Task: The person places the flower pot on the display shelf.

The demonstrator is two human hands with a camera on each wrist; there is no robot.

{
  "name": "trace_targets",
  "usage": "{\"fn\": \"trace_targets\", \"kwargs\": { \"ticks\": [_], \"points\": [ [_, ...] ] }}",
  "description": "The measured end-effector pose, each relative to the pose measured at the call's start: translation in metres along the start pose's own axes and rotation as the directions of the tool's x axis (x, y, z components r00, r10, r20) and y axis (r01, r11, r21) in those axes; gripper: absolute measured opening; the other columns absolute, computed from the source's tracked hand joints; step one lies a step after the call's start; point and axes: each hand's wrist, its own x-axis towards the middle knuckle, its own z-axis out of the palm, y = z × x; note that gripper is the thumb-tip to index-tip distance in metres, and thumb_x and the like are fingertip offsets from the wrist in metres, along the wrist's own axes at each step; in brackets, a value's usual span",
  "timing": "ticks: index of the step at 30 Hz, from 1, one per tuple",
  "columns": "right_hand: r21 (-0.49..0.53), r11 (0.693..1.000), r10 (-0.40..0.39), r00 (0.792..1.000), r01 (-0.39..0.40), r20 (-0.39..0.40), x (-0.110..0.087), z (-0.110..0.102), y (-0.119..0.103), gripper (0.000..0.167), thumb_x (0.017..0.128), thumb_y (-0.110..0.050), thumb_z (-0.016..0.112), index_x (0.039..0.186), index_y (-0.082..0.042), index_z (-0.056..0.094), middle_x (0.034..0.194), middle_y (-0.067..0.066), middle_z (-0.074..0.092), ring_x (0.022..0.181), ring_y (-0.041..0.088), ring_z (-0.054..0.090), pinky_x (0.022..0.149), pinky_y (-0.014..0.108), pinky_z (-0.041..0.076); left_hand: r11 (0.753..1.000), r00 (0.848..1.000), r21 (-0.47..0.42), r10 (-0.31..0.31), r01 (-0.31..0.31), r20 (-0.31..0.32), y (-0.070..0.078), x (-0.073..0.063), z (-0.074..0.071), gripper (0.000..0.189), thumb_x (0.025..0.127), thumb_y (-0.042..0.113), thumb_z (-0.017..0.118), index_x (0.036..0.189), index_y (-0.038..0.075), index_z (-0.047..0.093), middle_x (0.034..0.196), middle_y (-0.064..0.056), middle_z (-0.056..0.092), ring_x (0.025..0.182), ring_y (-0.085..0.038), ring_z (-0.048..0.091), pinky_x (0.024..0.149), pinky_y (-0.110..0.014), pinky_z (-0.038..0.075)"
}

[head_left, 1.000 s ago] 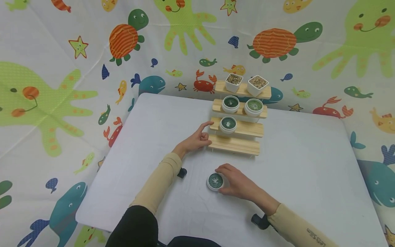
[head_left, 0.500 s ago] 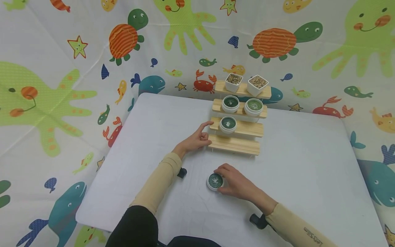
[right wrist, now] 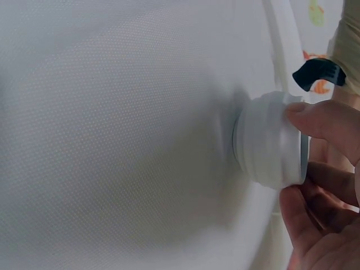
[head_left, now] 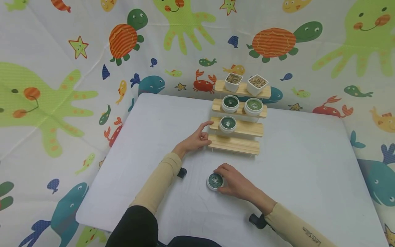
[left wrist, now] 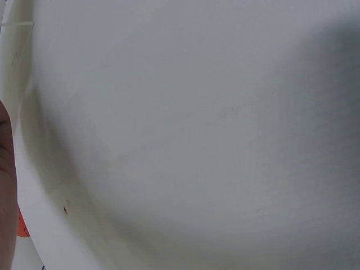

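My right hand (head_left: 239, 182) pinches a small white round pot (head_left: 215, 181) by its rim, low over or on the white table in front of the stand. Dark green filling with a pale mark shows inside it. In the right wrist view, the thumb lies on one side of the pot (right wrist: 270, 140) and fingers on the other. At the left end of a stepped wooden stand (head_left: 243, 129), my left hand (head_left: 194, 140) touches the two lower shelves with index finger and thumb; its other fingers are bent. The left wrist view catches only part of the hand (left wrist: 7, 197).
A similar dark green pot (head_left: 228, 124) sits on the stand's second-lowest shelf. Above it are a dark green pot (head_left: 230, 104) and a lighter green one (head_left: 254, 107). Two square white pots (head_left: 234, 82) with grainy filling top the stand. Behind the table (head_left: 308, 164) hangs a sea-animal cloth (head_left: 185, 65).
My right hand and forearm have shifted very slightly left around the pot. The pot, the stand and my left hand look the same.
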Motion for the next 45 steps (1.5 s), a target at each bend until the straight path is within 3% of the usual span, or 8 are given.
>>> {"fn": "trace_targets", "kwargs": {
  "ticks": [17, 27, 37, 45],
  "points": [
    [-0.018, 1.000, -0.004, 0.999, 0.003, -0.032, 0.000, -0.003, 0.000, 0.050, 0.073, -0.014, 0.083, 0.116, 0.001, 0.063, 0.112, 0.008, 0.057, 0.099, 0.018, 0.056, 0.087, 0.036, 0.049, 1.000, 1.000, 0.008, 0.003, -0.003, -0.010, -0.001, 0.000, 0.000, 0.078, 0.094, 0.002, 0.061, 0.152, 0.032, 0.018, 0.073, 0.000, 0.035, 0.057, -0.012, 0.033, 0.053, -0.026, 0.031],
    [-0.013, 1.000, -0.001, 0.995, -0.001, -0.102, 0.000, -0.024, 0.004, 0.049, 0.075, -0.013, 0.080, 0.118, 0.003, 0.062, 0.112, 0.009, 0.057, 0.096, 0.020, 0.057, 0.084, 0.035, 0.050, 0.998, 0.999, -0.045, -0.034, 0.035, 0.016, 0.010, -0.003, 0.000, 0.080, 0.093, -0.002, 0.060, 0.154, 0.023, 0.014, 0.074, -0.003, 0.035, 0.057, -0.013, 0.034, 0.053, -0.026, 0.032],
    [-0.015, 0.999, 0.031, 0.986, -0.034, -0.163, 0.000, -0.044, 0.011, 0.050, 0.075, -0.013, 0.079, 0.120, 0.001, 0.062, 0.111, 0.008, 0.057, 0.097, 0.021, 0.059, 0.083, 0.039, 0.051, 1.000, 1.000, 0.009, -0.009, 0.009, -0.015, 0.001, 0.000, 0.000, 0.079, 0.093, 0.002, 0.061, 0.152, 0.030, 0.017, 0.073, 0.000, 0.035, 0.057, -0.012, 0.034, 0.052, -0.025, 0.032],
    [-0.003, 0.997, 0.071, 0.980, -0.072, -0.184, 0.000, -0.057, 0.014, 0.047, 0.075, -0.012, 0.080, 0.117, 0.000, 0.063, 0.112, 0.010, 0.056, 0.098, 0.022, 0.057, 0.084, 0.039, 0.051, 1.000, 1.000, 0.005, 0.010, -0.010, -0.011, 0.001, -0.001, 0.000, 0.078, 0.093, 0.001, 0.061, 0.152, 0.030, 0.018, 0.073, 0.001, 0.035, 0.057, -0.012, 0.034, 0.052, -0.026, 0.032]
  ]
}}
